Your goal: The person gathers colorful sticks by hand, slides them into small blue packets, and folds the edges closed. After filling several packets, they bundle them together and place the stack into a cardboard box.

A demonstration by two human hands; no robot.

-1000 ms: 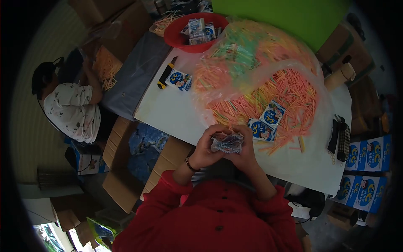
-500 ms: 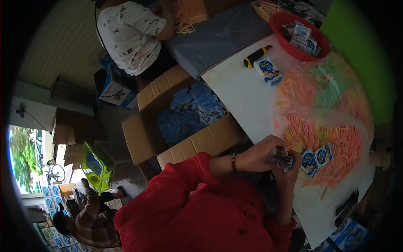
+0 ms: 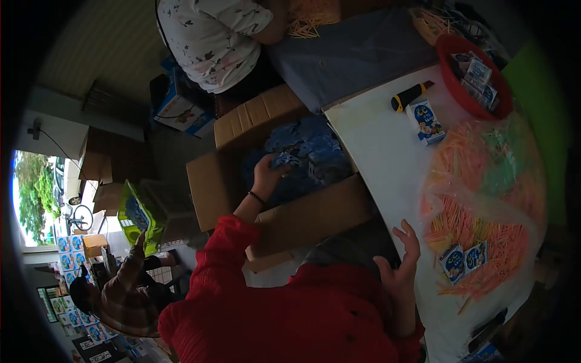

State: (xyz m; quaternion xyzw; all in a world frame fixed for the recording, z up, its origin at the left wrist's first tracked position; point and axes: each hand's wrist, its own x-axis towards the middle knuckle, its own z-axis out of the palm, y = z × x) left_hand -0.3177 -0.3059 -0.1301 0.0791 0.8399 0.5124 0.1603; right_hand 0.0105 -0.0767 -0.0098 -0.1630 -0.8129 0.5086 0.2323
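My left hand (image 3: 267, 178), with a dark bracelet at the wrist, reaches into an open cardboard box (image 3: 311, 209). Its thumb and fingers close about small blue-and-white packets (image 3: 283, 160), just above the blue packets (image 3: 327, 163) filling the box. My right hand (image 3: 402, 257) is held up by the table edge, fingers spread and nothing in it. To its right, two blue-and-white packets (image 3: 463, 262) lie on a heap of thin pink and orange sticks (image 3: 505, 242), partly covered by a clear plastic bag (image 3: 484, 202).
On the white table (image 3: 378, 157) are a black-and-yellow utility knife (image 3: 411, 97), another packet (image 3: 426, 122) and a red bowl (image 3: 446, 66) of packets. A person in a patterned shirt (image 3: 212, 39) works beyond the box. Another person (image 3: 130, 290) sits left near a green crate (image 3: 148, 227).
My left hand has moved from the table, where both hands held a bunch of packets, leftward into the box. My right hand has let go and opened. The view has shifted.
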